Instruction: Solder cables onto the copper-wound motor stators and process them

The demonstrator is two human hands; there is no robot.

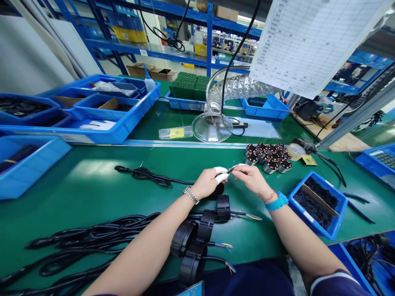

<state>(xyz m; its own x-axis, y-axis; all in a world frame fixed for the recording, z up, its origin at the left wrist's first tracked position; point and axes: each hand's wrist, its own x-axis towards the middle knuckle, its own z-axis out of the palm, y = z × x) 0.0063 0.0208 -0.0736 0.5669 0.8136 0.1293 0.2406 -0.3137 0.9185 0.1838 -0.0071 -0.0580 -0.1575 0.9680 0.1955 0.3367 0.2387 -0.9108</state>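
Observation:
My left hand [215,179], with white finger cots on its fingertips, pinches the end of a black cable [182,182] where thin coloured wires come out. Opposite it, my right hand [249,176] has its fingers closed on the wire ends [233,165]; the exact grip is too small to make out. The cable runs left under my left hand to a coiled bundle. A black round cap sits on it just below my hands, partly hidden. Nearer my body lie several black ring-shaped caps [207,225] threaded on cables [101,232], with bare coloured wire ends [253,216] pointing right.
Copper-wound stators [271,157] stand grouped behind my right hand. A divided blue bin [335,224] of small black sleeves is at right. A clear extraction funnel [212,128] hangs ahead. Blue trays [123,130] fill the left back, and a printed sheet [308,45] hangs upper right.

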